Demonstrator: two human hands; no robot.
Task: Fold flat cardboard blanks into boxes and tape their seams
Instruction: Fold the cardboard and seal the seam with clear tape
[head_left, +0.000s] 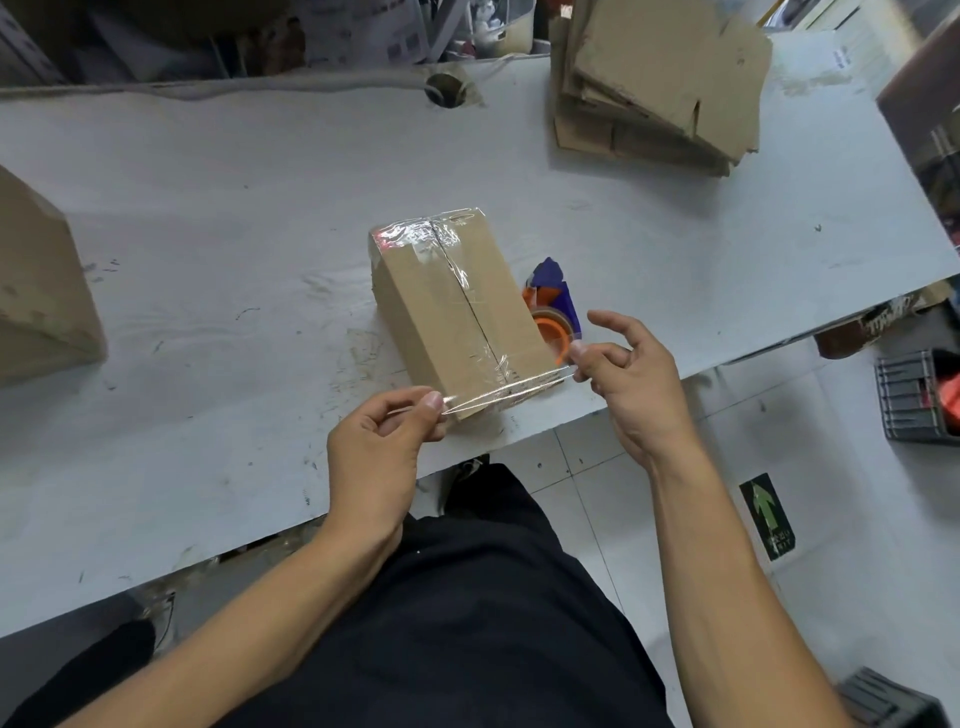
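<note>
Box (457, 306) lying near counter (208, 218) front edge, seam up. Tape strip (506, 391) stretched across near end, pinched by left hand (382, 441) at left, right hand (631, 374) at right. Dispenser (553, 312) just beyond right hand. Blanks (660, 78) at far right corner.

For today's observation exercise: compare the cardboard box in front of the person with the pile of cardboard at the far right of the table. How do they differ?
The box is folded into a closed three-dimensional shape; the cardboard pile is unfolded flat sheets. The box carries clear tape across its seam and ends; the pile shows none. The box stands alone near the hands; the pile is stacked and untouched. Both are plain brown cardboard on the same table.
</note>
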